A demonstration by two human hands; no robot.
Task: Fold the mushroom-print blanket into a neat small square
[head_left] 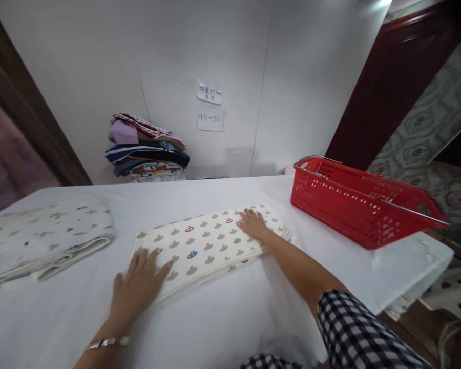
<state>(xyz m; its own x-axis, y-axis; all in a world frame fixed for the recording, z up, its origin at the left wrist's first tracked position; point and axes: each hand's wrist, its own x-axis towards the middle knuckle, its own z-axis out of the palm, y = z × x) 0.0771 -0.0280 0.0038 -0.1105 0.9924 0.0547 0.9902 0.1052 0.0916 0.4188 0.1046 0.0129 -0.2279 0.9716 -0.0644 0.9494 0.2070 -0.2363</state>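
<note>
Folded cloth [211, 243], 1, cream with grey motifs and, in plain sight on its upper face, 2 red, 1 blue and 1 green; lies flat at the middle of the white-covered table [215, 320]. Long axis runs left to right, slanting, the left end nearer the wearer and the right end farther off; layered edges show at the right end. Hands, 2, well apart, neither clamped on anything: left hand [138, 284], palm down, fingers spread, at the near left corner; right hand [255, 225], laid flat on top toward the right end. Bracelet [107, 343], 1, silver-coloured, left wrist. Checked sleeve [359, 328], 1, right arm. Second folded cloth [49, 230], 1, pale with grey marks, at the table's left. Red basket [330, 207], 1, perforated, at the right. Garment stack [148, 151], 1, beyond the far edge; pieces too overlapped to count. Paper labels [210, 119], 2, on the wall, the lower reading "45-50".
</note>
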